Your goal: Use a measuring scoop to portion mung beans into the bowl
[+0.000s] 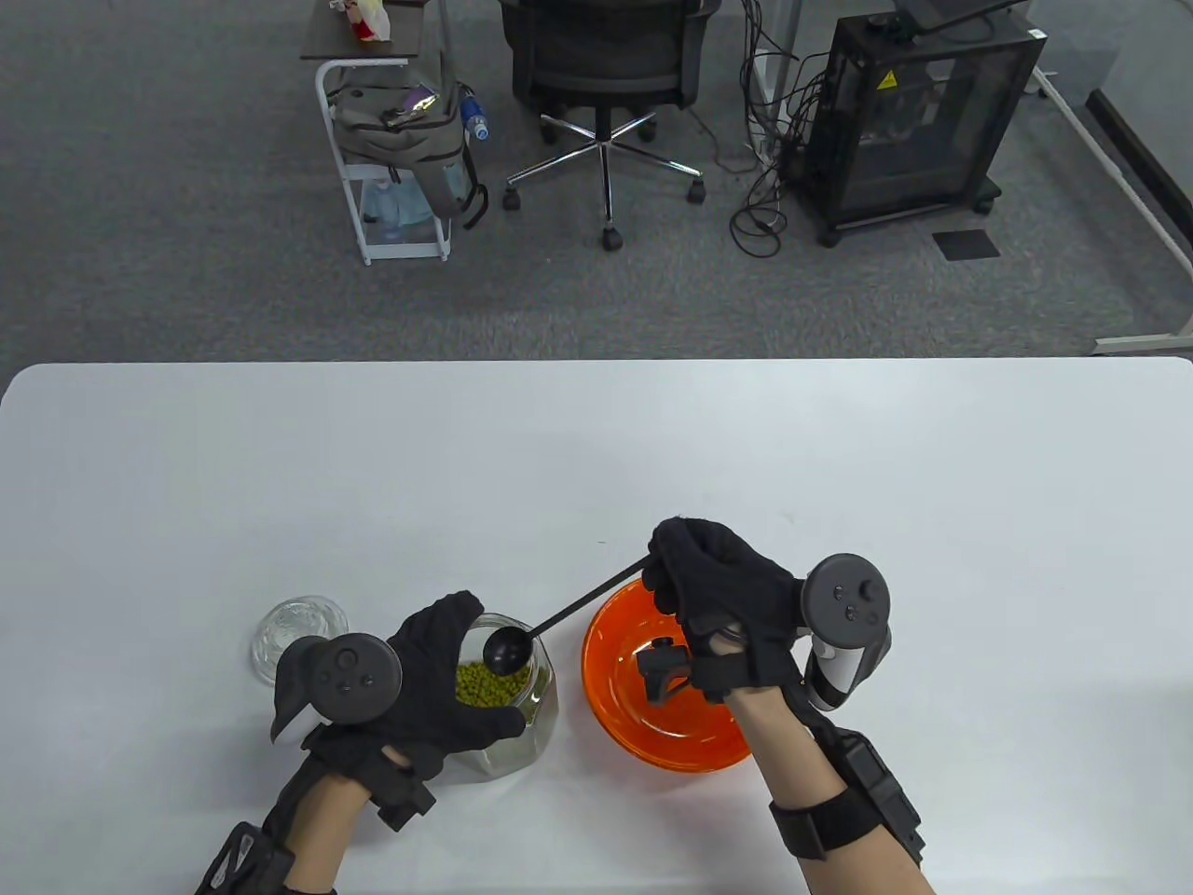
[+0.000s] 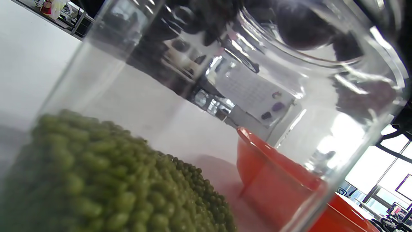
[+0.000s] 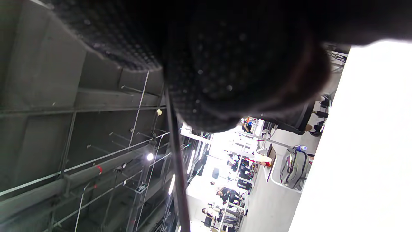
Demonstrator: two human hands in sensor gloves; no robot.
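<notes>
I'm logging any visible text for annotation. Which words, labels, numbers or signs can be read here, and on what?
No text can be read in any view.
Black cabinet: a yellow triangular warning sign, with no words legible.
Water bottle in the backpack: label too small to read.
Jar, orange bowl, scoop: no markings visible.

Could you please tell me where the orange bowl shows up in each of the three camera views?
Table view: orange bowl lower centre, right of the glass jar, partly under the right hand.
Left wrist view: orange bowl lower right, seen through the jar's glass wall.
Right wrist view: not in it.
Shared landmark: the mung beans in the jar.
</notes>
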